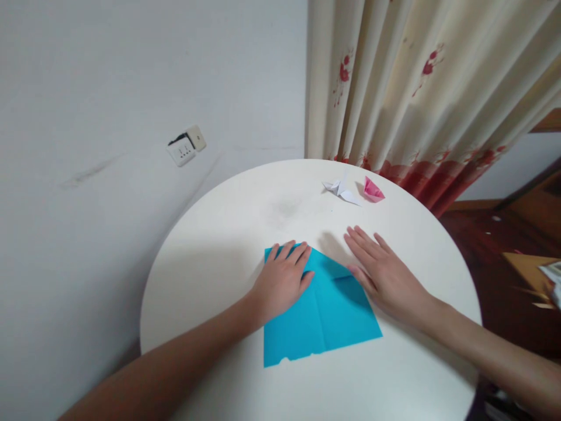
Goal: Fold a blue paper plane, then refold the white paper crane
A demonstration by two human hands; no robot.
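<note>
A sheet of blue paper [307,321] lies on the round white table, with a crease down its middle and small nicks along its near edge. Its far right corner is folded over, leaving a slanted edge. My left hand [283,280] rests on the far left part of the sheet, palm down with the fingers stretched out. My right hand [385,278] is at the sheet's right edge, fingers straight and holding nothing. Its thumb is by the folded corner; whether it touches the paper I cannot tell.
Toward the back of the white table [210,234] sit a white folded paper crane [339,190] and a pink folded paper boat [373,190]. A wall with a loose socket [182,151] is at the left. A cream and red curtain [394,88] hangs behind the table.
</note>
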